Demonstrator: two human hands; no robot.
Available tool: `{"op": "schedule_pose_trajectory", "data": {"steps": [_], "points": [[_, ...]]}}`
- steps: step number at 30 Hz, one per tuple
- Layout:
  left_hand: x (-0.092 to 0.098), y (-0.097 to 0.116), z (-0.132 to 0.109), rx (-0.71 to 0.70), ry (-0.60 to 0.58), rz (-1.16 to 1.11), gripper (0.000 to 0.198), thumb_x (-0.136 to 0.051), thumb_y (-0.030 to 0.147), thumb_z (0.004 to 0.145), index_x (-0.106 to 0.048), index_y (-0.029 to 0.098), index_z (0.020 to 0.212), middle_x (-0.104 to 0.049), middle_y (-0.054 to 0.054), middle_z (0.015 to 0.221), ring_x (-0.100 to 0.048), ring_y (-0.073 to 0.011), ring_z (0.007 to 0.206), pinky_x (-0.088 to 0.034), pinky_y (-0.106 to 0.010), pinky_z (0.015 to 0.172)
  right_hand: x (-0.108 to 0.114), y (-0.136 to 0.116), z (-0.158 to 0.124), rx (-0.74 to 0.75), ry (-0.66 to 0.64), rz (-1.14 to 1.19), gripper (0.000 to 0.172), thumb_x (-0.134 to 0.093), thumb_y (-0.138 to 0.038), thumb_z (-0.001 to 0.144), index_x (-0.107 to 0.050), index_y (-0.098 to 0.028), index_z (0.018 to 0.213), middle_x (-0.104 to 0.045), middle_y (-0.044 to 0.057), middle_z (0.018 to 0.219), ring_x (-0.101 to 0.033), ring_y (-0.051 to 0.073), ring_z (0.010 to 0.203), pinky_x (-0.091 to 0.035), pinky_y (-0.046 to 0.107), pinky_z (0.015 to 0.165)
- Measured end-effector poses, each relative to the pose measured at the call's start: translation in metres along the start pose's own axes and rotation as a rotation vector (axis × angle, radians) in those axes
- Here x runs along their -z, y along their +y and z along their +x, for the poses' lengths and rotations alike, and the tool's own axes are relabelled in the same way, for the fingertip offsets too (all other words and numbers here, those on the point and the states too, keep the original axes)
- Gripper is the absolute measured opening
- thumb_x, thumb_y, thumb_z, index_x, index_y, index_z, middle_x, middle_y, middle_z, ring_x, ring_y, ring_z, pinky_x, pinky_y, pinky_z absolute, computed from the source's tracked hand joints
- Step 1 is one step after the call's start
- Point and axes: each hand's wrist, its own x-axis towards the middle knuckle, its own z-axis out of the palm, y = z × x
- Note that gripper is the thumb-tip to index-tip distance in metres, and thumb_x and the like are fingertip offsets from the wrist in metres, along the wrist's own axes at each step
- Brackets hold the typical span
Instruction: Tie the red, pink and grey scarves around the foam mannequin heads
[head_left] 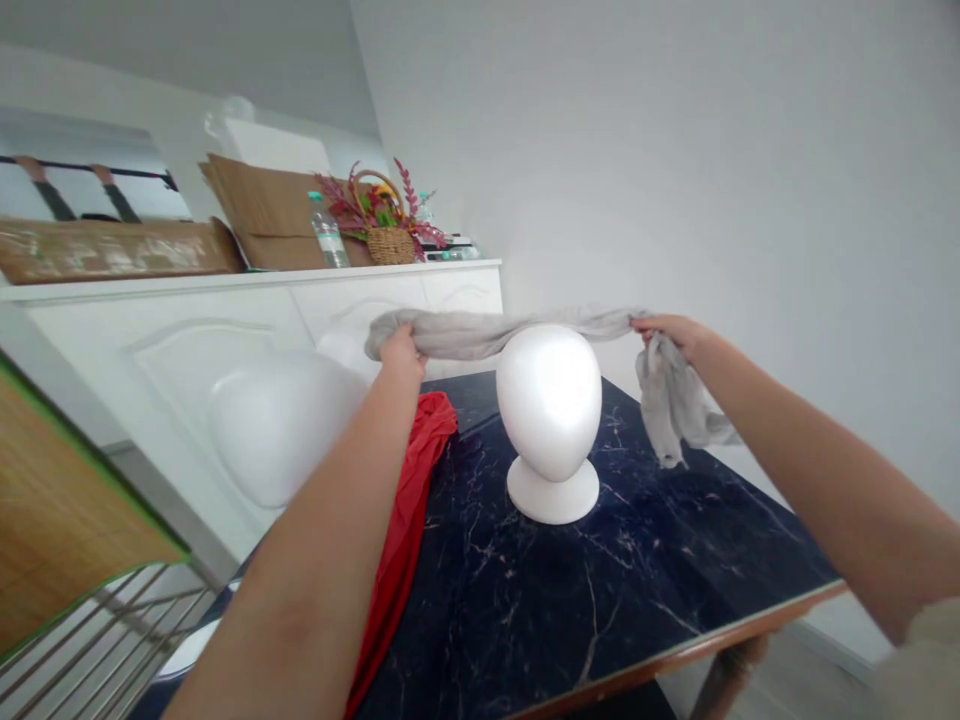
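Note:
A light grey scarf stretches sideways between my two hands, behind the top of a smooth white mannequin head. My left hand is closed around the scarf's bunched left part. On the other side, my right hand pinches it, and a loose end hangs below those fingers. The mannequin head stands upright on its round base on the dark marbled table. Part of the scarf is hidden behind the head's crown. Beside my left forearm lies a crumpled red cloth, partly covered by that arm.
Along the back left runs a white cabinet. On it stand cardboard, a plastic bottle and a flower basket. Another white rounded form is at left. A metal rack borders the lower left.

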Motion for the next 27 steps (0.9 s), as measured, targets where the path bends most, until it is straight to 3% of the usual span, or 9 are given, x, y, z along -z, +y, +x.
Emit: {"op": "schedule_pose_trajectory", "data": {"steps": [2,4,8,12,16,20,23,25,27], "points": [[0.018,-0.046,0.001,0.103,0.038,0.054,0.008,-0.058,0.01,0.082,-0.055,0.018,0.08,-0.062,-0.001,0.078,-0.064,-0.0149,0.082,-0.056,-0.025,0.068,-0.013,0.044,-0.001,-0.153,-0.067,-0.14,0.028,-0.065,-0.02,0.086,-0.054,-0.011,0.062,-0.051,-0.007,0.051,-0.048,0.004,0.042,-0.043,0.016,0.046],[0.042,-0.086,0.0,0.172,0.053,0.091,0.008,-0.059,0.011,0.08,-0.055,0.018,0.078,-0.061,-0.001,0.075,-0.064,-0.0151,0.076,-0.055,-0.024,0.064,-0.02,0.082,-0.008,-0.229,-0.153,-0.256,0.018,-0.062,-0.023,0.091,-0.059,-0.012,0.078,-0.056,-0.005,0.064,-0.05,0.005,0.05,-0.046,0.018,0.049],[0.089,-0.129,-0.003,0.231,0.083,0.117,0.006,-0.058,0.014,0.077,-0.057,0.02,0.079,-0.061,0.0,0.072,-0.063,-0.0139,0.067,-0.054,-0.023,0.059,-0.018,0.128,-0.02,-0.221,-0.321,-0.454,0.008,-0.069,-0.008,0.073,-0.066,-0.014,0.077,-0.06,-0.002,0.065,-0.056,0.012,0.064,-0.045,0.023,0.061],[0.117,-0.132,-0.007,0.248,0.064,0.123,0.005,-0.051,0.015,0.076,-0.054,0.02,0.077,-0.061,0.0,0.07,-0.063,-0.0121,0.064,-0.054,-0.022,0.062,-0.001,0.144,-0.018,-0.18,-0.392,-0.623,0.018,-0.063,-0.002,0.055,-0.067,-0.016,0.065,-0.063,0.001,0.061,-0.059,0.02,0.068,-0.042,0.028,0.065],[0.138,-0.124,-0.02,0.289,-0.033,0.2,0.007,-0.047,0.015,0.076,-0.051,0.02,0.076,-0.06,0.001,0.067,-0.064,-0.0121,0.064,-0.056,-0.026,0.068,0.021,0.149,-0.018,-0.176,-0.506,-0.76,0.011,-0.061,-0.008,0.058,-0.067,-0.017,0.06,-0.064,0.005,0.058,-0.06,0.023,0.062,-0.041,0.031,0.061],[0.159,-0.115,-0.042,0.304,-0.213,0.398,0.006,-0.051,0.018,0.076,-0.056,0.02,0.076,-0.064,-0.004,0.073,-0.067,-0.0195,0.074,-0.057,-0.038,0.077,0.037,0.147,-0.019,-0.067,-0.456,-0.794,0.007,-0.058,-0.014,0.067,-0.064,-0.019,0.067,-0.068,0.009,0.073,-0.062,0.026,0.078,-0.043,0.033,0.073],[0.164,-0.111,-0.054,0.16,-0.353,0.631,0.011,-0.067,0.021,0.069,-0.061,0.019,0.079,-0.067,-0.009,0.091,-0.062,-0.0313,0.105,-0.049,-0.048,0.095,0.038,0.139,-0.019,0.065,-0.345,-0.674,0.011,-0.051,-0.022,0.077,-0.062,-0.02,0.081,-0.068,0.011,0.092,-0.061,0.025,0.091,-0.043,0.03,0.08],[0.16,-0.114,-0.054,-0.117,-0.492,0.854,0.025,-0.072,0.023,0.066,-0.063,0.02,0.09,-0.064,-0.011,0.111,-0.049,-0.0339,0.125,-0.036,-0.05,0.109,0.034,0.13,-0.017,0.091,-0.284,-0.581,0.016,-0.047,-0.024,0.081,-0.06,-0.02,0.088,-0.067,0.012,0.095,-0.061,0.023,0.09,-0.044,0.028,0.077],[0.153,-0.123,-0.048,-0.452,-0.743,1.124,0.039,-0.071,0.031,0.07,-0.06,0.02,0.106,-0.057,-0.013,0.128,-0.041,-0.0329,0.132,-0.027,-0.049,0.114,0.03,0.12,-0.014,0.069,-0.262,-0.586,0.016,-0.046,-0.022,0.081,-0.059,-0.018,0.09,-0.066,0.013,0.093,-0.06,0.022,0.087,-0.044,0.028,0.074]]}}
